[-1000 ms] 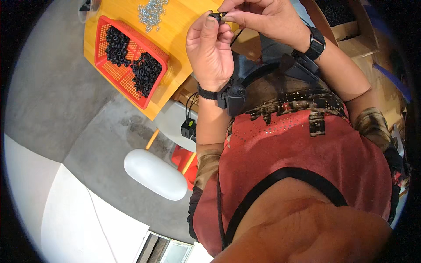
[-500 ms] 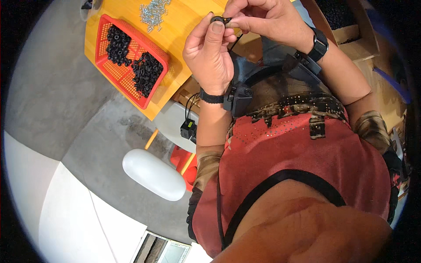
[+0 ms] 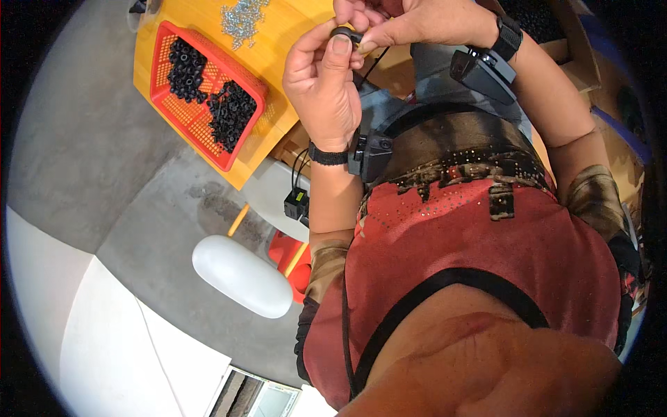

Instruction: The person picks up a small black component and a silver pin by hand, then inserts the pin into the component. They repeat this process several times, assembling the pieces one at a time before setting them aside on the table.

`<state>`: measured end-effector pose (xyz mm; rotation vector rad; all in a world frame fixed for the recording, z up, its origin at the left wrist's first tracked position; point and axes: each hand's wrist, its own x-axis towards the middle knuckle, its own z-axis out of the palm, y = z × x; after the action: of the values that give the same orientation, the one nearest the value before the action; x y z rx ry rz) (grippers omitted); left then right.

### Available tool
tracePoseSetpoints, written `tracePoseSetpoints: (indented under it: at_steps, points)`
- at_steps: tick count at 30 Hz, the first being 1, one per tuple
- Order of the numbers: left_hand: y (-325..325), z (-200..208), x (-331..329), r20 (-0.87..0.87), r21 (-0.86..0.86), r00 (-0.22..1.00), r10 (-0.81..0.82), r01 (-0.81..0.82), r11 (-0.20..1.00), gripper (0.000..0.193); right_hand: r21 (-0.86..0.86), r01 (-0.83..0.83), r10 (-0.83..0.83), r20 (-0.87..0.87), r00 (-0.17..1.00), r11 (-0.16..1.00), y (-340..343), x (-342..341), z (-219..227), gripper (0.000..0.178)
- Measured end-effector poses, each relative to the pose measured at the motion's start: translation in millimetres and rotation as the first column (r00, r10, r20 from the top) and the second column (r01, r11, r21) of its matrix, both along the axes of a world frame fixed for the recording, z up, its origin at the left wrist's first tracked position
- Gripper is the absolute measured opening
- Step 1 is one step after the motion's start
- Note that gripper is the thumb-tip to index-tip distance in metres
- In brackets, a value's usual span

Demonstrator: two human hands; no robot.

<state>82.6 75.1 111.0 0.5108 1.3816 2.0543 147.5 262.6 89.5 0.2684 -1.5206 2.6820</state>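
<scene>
A small black ring-shaped part point(image 3: 344, 32) is held up between my two hands, over the near edge of the yellow table. My left hand point(image 3: 326, 90) pinches it, thumb pressed on the near face and fingers curled behind. My right hand point(image 3: 434, 26) is closed at the part's right side, its thumb tip against a short black projection there. Whether a second small piece sits between the right fingertips is hidden. Both wrists wear black straps with dark box-like devices.
Left on the yellow table point(image 3: 288, 28), a red-orange mesh basket point(image 3: 194, 144) holds two heaps of small black parts. Shiny small metal pieces point(image 3: 243, 23) lie beyond it. A cardboard box of black pieces point(image 3: 531, 21) stands at right. A white rounded stool seat point(image 3: 243, 276) is lower left.
Both hands have shifted slightly left with the black part. My right hand has turned and moved up, its fingers now further over the part.
</scene>
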Motion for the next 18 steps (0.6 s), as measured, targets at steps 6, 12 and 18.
tracePoseSetpoints:
  at_steps: [6,12,18]
  points:
    - [-1,8,-3,0.047,0.040,0.996,-0.074,0.072,0.997,0.034,0.473,-0.003,0.115,-0.208,0.971,0.881,23,-11,13,0.037]
    - [-7,-15,-11,0.299,0.070,0.948,-0.107,0.090,0.993,0.045,0.593,-0.057,0.277,-0.287,0.917,0.803,31,-22,28,0.035]
    - [-8,-4,-3,0.311,0.160,0.928,-0.204,0.160,0.974,0.051,0.517,-0.030,0.234,-0.333,0.913,0.855,19,-18,24,0.029]
